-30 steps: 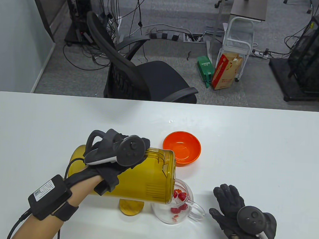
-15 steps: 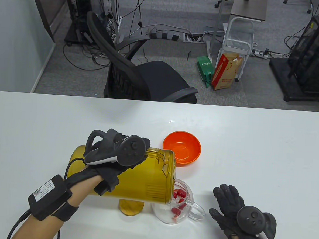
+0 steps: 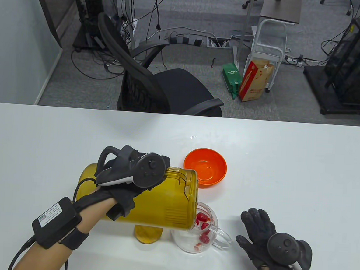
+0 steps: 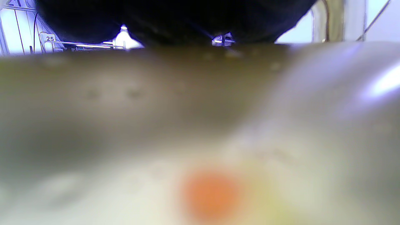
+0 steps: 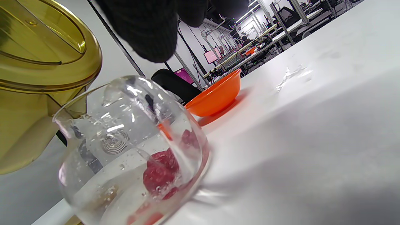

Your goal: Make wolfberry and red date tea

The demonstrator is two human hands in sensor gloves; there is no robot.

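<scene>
My left hand (image 3: 129, 171) grips a yellow translucent pitcher (image 3: 160, 201), tipped on its side with its mouth over a clear glass teapot (image 3: 188, 243). The teapot holds water and several red dates (image 3: 203, 226); in the right wrist view the teapot (image 5: 131, 150) shows the dates (image 5: 161, 170) afloat under the pitcher's rim (image 5: 47, 56). My right hand (image 3: 260, 237) rests flat and empty on the table (image 3: 288, 166), right of the teapot's handle (image 3: 224, 236). The left wrist view is filled by the blurred pitcher wall (image 4: 156, 103).
An orange bowl (image 3: 205, 167) stands just behind the teapot, also in the right wrist view (image 5: 215, 98). A yellow pitcher lid (image 3: 148, 234) lies on the table under the pitcher. A black office chair (image 3: 158, 88) stands beyond the table's far edge.
The red dates in the teapot have drifted and shifted as water flows in. Both hands and the pitcher have hardly moved.
</scene>
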